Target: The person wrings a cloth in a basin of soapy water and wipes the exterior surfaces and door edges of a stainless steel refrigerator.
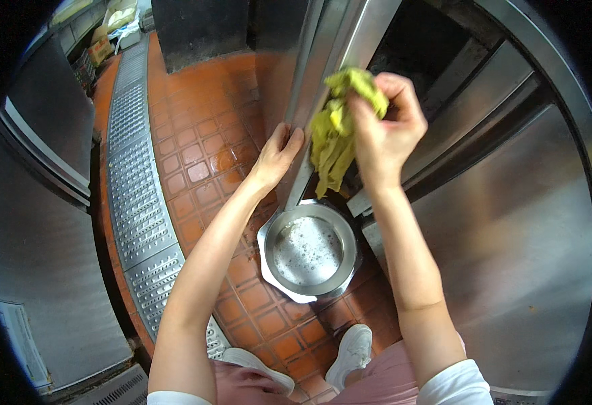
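A crumpled yellow-green cloth [334,136] hangs from my right hand [389,121], whose fingers pinch it beside the inner edge of an open stainless steel door [296,106]. My left hand [278,154] rests against the face of that door, its fingers bent over the metal, lower than the cloth. Below both hands, a round metal basin [349,243] holds water with bubbles on it. It stands on a white, angular stool or base [270,276] that shows around its rim. The cloth is slightly blurred.
Orange-brown floor tiles [265,324] look wet in places. A perforated metal drain cover [139,192] runs along the left, beside a steel cabinet [52,273]. The steel cabinet [518,228] with a dark opening is at right. A cardboard box [100,50] and containers lie at the far left.
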The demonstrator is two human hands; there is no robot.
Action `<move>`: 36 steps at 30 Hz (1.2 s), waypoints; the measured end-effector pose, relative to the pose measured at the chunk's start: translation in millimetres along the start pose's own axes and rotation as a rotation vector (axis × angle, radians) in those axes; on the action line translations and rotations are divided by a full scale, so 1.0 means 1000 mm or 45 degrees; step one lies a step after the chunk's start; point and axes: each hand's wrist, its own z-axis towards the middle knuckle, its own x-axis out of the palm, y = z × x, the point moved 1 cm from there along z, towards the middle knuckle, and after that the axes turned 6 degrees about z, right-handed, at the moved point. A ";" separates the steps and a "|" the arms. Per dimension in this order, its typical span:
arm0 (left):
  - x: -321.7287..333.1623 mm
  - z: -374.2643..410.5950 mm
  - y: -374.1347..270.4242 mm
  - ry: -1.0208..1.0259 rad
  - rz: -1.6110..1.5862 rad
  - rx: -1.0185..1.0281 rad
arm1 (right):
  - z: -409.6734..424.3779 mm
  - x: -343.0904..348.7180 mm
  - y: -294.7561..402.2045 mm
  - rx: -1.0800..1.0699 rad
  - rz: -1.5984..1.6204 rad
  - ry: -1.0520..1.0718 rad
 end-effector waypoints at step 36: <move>0.005 0.003 0.004 -0.029 -0.039 0.092 | 0.024 -0.011 0.031 -0.295 -0.403 0.421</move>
